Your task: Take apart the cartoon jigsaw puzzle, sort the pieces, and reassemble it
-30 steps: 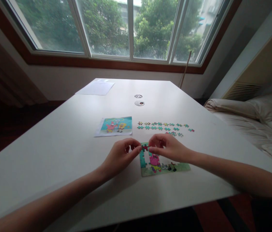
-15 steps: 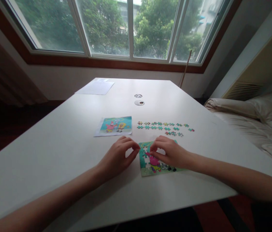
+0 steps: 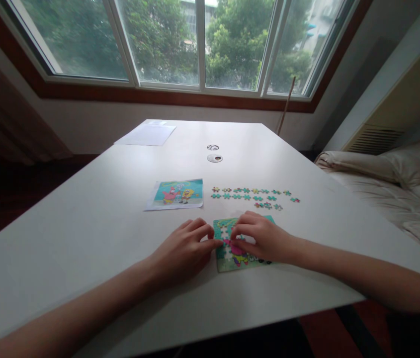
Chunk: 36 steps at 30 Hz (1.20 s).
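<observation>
A partly filled jigsaw puzzle (image 3: 239,266) lies near the table's front edge, with a pink cartoon figure and white gaps on its left side. My left hand (image 3: 187,248) is at its left edge, fingers curled and thumb tip touching the puzzle; anything under the fingers is hidden. Over its upper middle, my right hand (image 3: 264,236) has thumb and fingertips closed on a small puzzle piece (image 3: 227,241), partly covered. Loose puzzle pieces (image 3: 247,197) are laid in rows just beyond. Left of those rows sits a picture card (image 3: 178,193) showing the cartoon scene.
The white table (image 3: 94,223) reaches toward a window. Two round discs (image 3: 214,158) lie farther back on it, and a sheet of paper (image 3: 146,134) at the far left corner. A pale sofa (image 3: 374,174) stands to the right.
My left hand has lowered and moved slightly right, its thumb now reaching onto the puzzle's left part. My right hand has dipped slightly over the puzzle. The loose pieces look unchanged.
</observation>
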Each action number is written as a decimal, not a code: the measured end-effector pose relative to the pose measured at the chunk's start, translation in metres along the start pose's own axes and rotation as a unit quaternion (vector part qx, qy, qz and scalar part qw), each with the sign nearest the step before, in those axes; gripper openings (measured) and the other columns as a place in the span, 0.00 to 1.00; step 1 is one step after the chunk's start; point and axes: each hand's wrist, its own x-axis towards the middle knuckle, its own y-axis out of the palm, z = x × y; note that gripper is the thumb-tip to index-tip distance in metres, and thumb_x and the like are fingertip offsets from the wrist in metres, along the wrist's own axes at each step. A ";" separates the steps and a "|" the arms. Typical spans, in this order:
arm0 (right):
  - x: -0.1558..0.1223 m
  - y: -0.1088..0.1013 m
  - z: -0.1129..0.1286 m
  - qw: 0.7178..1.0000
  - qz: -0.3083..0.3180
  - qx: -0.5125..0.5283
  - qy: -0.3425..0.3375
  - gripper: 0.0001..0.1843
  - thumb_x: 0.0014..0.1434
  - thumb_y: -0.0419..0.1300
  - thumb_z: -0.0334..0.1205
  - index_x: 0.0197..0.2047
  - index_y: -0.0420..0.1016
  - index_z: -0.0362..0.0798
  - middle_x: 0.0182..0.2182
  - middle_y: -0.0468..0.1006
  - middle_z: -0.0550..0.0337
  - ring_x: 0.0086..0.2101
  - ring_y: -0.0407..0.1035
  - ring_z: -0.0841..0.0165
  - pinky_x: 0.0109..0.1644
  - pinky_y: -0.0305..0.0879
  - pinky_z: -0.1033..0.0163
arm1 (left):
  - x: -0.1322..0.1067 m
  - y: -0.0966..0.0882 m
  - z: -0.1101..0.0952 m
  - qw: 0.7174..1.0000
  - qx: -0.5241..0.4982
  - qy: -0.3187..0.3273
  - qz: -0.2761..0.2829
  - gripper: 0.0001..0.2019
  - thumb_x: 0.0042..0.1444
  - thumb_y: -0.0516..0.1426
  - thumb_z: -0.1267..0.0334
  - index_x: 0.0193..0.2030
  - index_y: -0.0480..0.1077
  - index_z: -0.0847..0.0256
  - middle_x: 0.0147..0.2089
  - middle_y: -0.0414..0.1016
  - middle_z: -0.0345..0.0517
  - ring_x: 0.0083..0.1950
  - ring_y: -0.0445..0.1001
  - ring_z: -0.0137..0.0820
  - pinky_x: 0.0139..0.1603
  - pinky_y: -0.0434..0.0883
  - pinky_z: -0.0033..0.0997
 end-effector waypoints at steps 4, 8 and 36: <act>-0.002 0.000 -0.001 0.999 0.005 -0.023 -0.028 0.08 0.56 0.54 0.36 0.35 0.74 0.47 0.30 0.72 0.55 0.33 0.63 0.69 0.38 0.60 0.64 | 0.000 0.001 0.001 1.000 0.010 0.007 0.008 0.14 0.55 0.50 0.72 0.45 0.68 0.56 0.38 0.68 0.46 0.40 0.63 0.35 0.40 0.63 0.36; -0.001 0.001 -0.001 0.999 0.002 -0.031 -0.036 0.09 0.57 0.53 0.36 0.35 0.75 0.47 0.29 0.72 0.56 0.32 0.63 0.69 0.37 0.61 0.64 | 0.000 0.002 0.002 1.000 0.024 0.015 0.010 0.14 0.55 0.49 0.72 0.46 0.67 0.57 0.39 0.68 0.47 0.40 0.63 0.35 0.40 0.63 0.36; -0.080 -0.097 -0.147 0.938 0.076 -0.054 0.335 0.20 0.49 0.56 0.50 0.41 0.76 0.47 0.31 0.78 0.55 0.31 0.70 0.66 0.36 0.62 0.64 | -0.002 -0.004 0.001 0.999 0.023 0.027 0.024 0.13 0.58 0.46 0.71 0.47 0.66 0.60 0.48 0.70 0.48 0.48 0.65 0.36 0.47 0.64 0.39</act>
